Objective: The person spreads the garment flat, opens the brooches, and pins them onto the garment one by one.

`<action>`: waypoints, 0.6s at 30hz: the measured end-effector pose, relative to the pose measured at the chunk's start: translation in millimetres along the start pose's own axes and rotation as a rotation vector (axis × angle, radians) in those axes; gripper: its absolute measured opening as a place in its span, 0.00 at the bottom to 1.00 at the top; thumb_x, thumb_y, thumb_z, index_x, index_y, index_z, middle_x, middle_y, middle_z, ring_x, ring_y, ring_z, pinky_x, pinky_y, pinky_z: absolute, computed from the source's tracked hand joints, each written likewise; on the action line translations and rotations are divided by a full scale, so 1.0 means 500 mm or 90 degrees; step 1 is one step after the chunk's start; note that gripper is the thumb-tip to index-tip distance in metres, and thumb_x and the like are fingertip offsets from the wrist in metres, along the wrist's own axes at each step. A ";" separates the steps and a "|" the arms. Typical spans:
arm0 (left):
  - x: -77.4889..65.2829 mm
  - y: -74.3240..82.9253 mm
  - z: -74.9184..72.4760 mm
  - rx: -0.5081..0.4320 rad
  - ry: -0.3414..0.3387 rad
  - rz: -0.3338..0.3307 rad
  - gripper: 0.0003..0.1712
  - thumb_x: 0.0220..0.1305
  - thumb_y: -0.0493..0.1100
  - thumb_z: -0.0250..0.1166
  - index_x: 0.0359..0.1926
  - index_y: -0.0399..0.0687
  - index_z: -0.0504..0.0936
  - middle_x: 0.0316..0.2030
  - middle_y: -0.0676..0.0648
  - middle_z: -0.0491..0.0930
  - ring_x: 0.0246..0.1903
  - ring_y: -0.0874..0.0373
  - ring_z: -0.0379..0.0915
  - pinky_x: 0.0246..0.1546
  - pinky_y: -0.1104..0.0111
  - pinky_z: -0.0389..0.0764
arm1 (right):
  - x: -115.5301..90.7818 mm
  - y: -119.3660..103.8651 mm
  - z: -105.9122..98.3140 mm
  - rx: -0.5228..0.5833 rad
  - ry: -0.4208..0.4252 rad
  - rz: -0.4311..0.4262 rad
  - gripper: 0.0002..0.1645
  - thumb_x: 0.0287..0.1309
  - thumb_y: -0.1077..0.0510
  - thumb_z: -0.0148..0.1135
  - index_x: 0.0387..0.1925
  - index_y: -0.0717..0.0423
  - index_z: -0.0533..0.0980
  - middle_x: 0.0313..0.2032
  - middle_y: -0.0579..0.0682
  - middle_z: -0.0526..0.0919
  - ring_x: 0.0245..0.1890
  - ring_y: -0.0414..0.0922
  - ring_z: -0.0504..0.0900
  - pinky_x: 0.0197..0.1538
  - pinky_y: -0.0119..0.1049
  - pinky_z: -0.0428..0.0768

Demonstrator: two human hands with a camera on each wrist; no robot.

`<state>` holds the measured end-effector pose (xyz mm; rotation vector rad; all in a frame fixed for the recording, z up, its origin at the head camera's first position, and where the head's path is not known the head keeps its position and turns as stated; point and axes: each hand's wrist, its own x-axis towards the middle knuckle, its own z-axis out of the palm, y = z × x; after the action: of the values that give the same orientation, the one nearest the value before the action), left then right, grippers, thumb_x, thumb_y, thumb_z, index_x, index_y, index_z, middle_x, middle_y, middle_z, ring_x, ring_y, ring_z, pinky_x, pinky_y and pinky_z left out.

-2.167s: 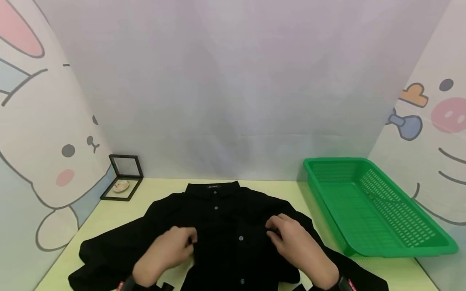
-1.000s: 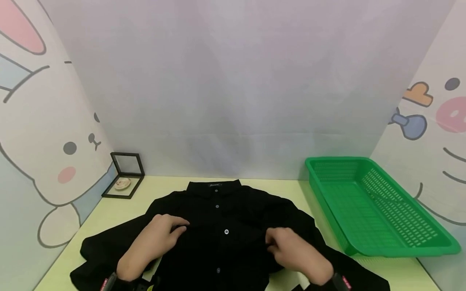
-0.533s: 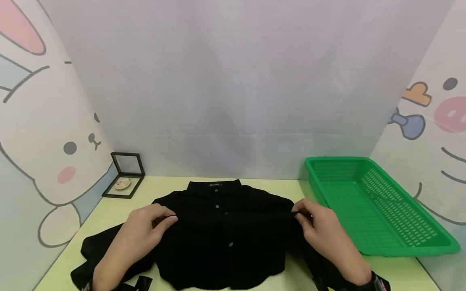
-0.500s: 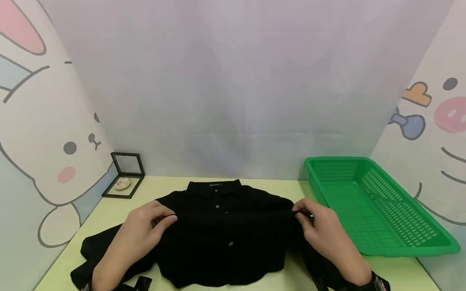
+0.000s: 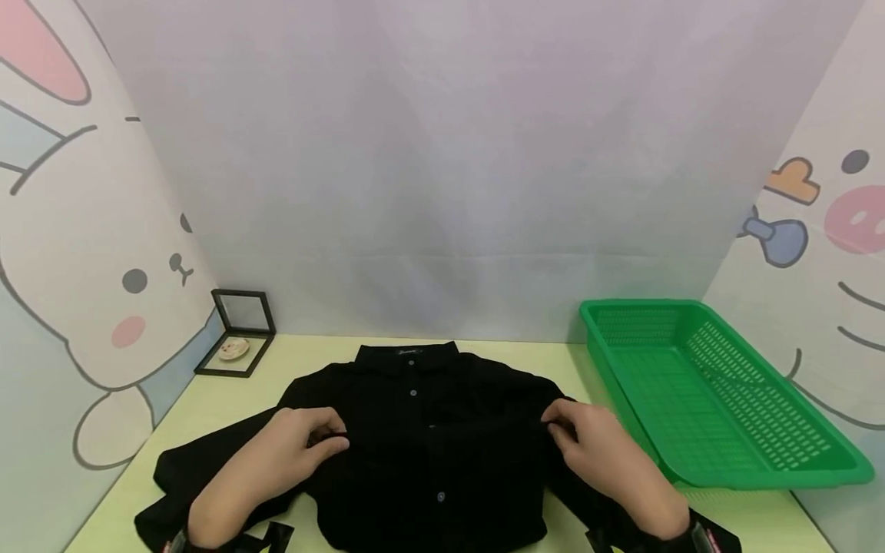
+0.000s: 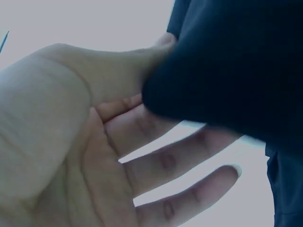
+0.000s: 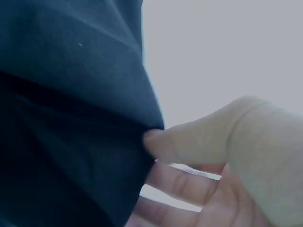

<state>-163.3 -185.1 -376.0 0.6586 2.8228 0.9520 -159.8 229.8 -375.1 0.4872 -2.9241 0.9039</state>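
Note:
A black button-up shirt (image 5: 408, 461) is spread on the pale yellow table, its collar toward the back wall and its sleeves angled out to both sides. My left hand (image 5: 286, 453) pinches the shirt's left side between thumb and fingers; in the left wrist view the dark cloth (image 6: 227, 71) covers the fingertips. On the opposite side my right hand (image 5: 594, 449) pinches the other edge at about the same height. The right wrist view shows the thumb pressed on the fabric (image 7: 85, 118), which hangs in folds. A crosswise fold runs over the shirt front between both hands.
A green plastic basket (image 5: 719, 399) stands right of the shirt, close to the right sleeve. A small black-framed display case (image 5: 238, 338) with a round pale item sits open at the back left. A grey-white wall (image 5: 442, 169) rises behind the table.
Both hands moved outward to the shirt's sides, pinched the cloth and raised it into a fold. Since half a second ago they have lowered toward me and slightly inward with the fabric.

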 end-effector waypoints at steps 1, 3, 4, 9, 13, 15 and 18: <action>0.003 -0.002 0.004 -0.002 -0.007 -0.001 0.04 0.69 0.45 0.69 0.41 0.52 0.85 0.33 0.60 0.83 0.29 0.71 0.75 0.28 0.72 0.77 | 0.000 -0.002 0.005 0.002 -0.012 0.008 0.11 0.68 0.69 0.58 0.43 0.53 0.83 0.33 0.45 0.84 0.20 0.33 0.68 0.26 0.31 0.68; 0.009 -0.003 0.014 -0.004 -0.018 -0.008 0.05 0.68 0.44 0.70 0.42 0.50 0.84 0.33 0.58 0.84 0.31 0.69 0.77 0.29 0.72 0.78 | 0.002 -0.007 0.015 -0.001 -0.023 0.013 0.14 0.68 0.70 0.56 0.46 0.55 0.83 0.37 0.47 0.85 0.20 0.33 0.66 0.27 0.31 0.67; 0.012 -0.001 0.018 -0.003 -0.022 -0.013 0.06 0.67 0.43 0.71 0.43 0.49 0.84 0.34 0.57 0.84 0.32 0.67 0.78 0.30 0.71 0.79 | 0.004 -0.010 0.020 0.001 -0.026 0.012 0.15 0.68 0.71 0.55 0.48 0.55 0.83 0.40 0.49 0.86 0.21 0.34 0.66 0.28 0.31 0.67; 0.023 0.022 0.038 0.023 -0.018 -0.020 0.09 0.63 0.40 0.74 0.43 0.53 0.85 0.39 0.54 0.84 0.39 0.60 0.80 0.37 0.68 0.82 | 0.012 -0.029 0.048 -0.001 -0.011 -0.055 0.11 0.70 0.64 0.61 0.50 0.52 0.83 0.48 0.48 0.86 0.38 0.40 0.82 0.38 0.33 0.80; 0.029 0.043 0.057 0.012 -0.041 0.009 0.08 0.63 0.39 0.74 0.43 0.53 0.85 0.37 0.57 0.82 0.36 0.64 0.78 0.35 0.68 0.81 | 0.016 -0.036 0.067 0.014 -0.046 -0.120 0.06 0.70 0.61 0.64 0.45 0.50 0.84 0.44 0.42 0.85 0.44 0.41 0.85 0.45 0.35 0.84; 0.032 0.047 0.070 -0.017 -0.094 -0.001 0.09 0.65 0.40 0.73 0.45 0.51 0.86 0.36 0.56 0.81 0.33 0.64 0.77 0.32 0.67 0.80 | 0.017 -0.035 0.077 0.025 -0.087 -0.134 0.06 0.70 0.61 0.64 0.45 0.51 0.84 0.43 0.42 0.85 0.43 0.41 0.85 0.45 0.34 0.84; 0.039 0.046 0.096 -0.030 -0.193 -0.077 0.16 0.64 0.43 0.74 0.51 0.46 0.85 0.41 0.50 0.84 0.37 0.58 0.80 0.38 0.59 0.82 | 0.019 -0.034 0.096 0.041 -0.179 -0.105 0.09 0.69 0.61 0.64 0.48 0.55 0.83 0.46 0.46 0.85 0.47 0.45 0.85 0.49 0.36 0.84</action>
<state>-161.9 -133.8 -399.6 0.5650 2.5348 0.8174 -161.4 187.2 -404.5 0.9156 -3.0425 0.9811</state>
